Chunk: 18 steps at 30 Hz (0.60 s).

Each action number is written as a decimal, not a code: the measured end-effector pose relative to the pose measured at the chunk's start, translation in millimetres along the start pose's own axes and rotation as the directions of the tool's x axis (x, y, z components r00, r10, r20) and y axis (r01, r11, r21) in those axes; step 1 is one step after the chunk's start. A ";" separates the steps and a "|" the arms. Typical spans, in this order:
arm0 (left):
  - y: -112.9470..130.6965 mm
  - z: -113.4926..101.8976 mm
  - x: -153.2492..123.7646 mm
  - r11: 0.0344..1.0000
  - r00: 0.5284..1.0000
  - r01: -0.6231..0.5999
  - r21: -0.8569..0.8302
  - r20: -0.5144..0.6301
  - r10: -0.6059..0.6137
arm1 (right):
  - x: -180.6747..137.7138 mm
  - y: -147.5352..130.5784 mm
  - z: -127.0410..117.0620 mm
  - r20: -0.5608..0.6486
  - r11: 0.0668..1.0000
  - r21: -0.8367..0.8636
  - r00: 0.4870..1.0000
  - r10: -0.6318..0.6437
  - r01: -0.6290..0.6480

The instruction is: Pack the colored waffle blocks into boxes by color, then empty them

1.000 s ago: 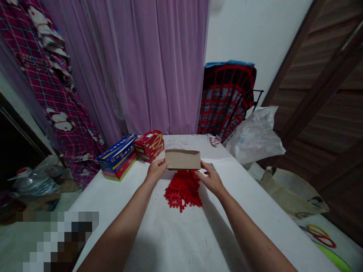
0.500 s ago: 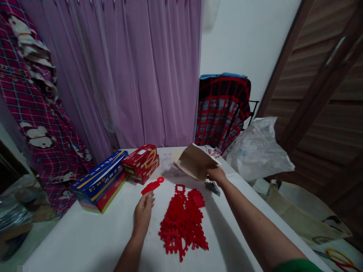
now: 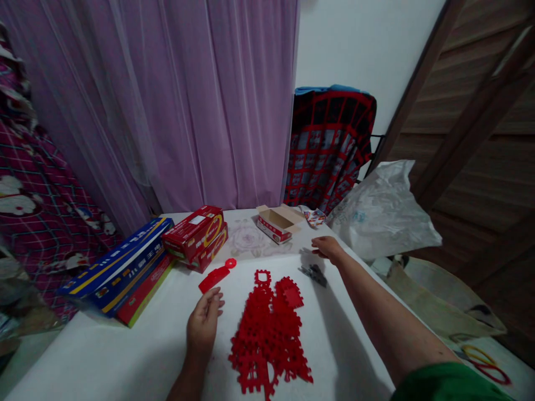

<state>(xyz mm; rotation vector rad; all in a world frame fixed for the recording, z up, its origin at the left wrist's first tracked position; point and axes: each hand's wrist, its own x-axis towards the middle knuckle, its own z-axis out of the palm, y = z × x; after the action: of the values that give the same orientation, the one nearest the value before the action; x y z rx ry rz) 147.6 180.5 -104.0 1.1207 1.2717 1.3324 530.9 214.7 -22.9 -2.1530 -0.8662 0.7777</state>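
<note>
The small cardboard box (image 3: 277,223) now stands on the far part of the white table (image 3: 125,356), opening upward with its flaps spread, just in front of the purple curtain (image 3: 188,100). Half a second ago the right hand held it tilted above the table; now the right hand (image 3: 328,248) has let it go and hangs low over the table nearer the person, apart from the box, palm down, fingers loosely curled, holding nothing. A few small dark pieces (image 3: 314,273) lie just beside that hand, on the near side. The left hand (image 3: 203,326) is in much the same place as before, palm down on the table with the fingers slack and slightly bent, also empty. Its fingertips point toward a long red plastic piece with a ring at one end (image 3: 216,275), which lies just past them without touching. Right of the left hand spreads the pile of red interlocking pieces (image 3: 270,337), between the two forearms. To the left of the open box lie two stacked red boxes (image 3: 196,236), and further left a long blue box (image 3: 119,266) on top of another flat box. A small printed wrapper (image 3: 314,216) lies right of the open box, a crumpled white plastic bag (image 3: 382,211) bulges at the table's right edge, and a red checked cloth (image 3: 330,147) hangs behind.
</note>
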 end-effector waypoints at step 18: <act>10.8 0.7 -8.8 0.998 0.997 -0.050 0.049 0.069 0.047 | -60.1 46.3 22.1 0.089 0.802 -0.469 0.924 -0.372 0.368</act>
<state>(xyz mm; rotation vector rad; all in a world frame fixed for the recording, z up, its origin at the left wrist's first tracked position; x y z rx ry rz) 149.0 171.8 -93.2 1.2290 1.2416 1.2930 494.9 152.1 -55.1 -2.2777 -1.5540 0.3734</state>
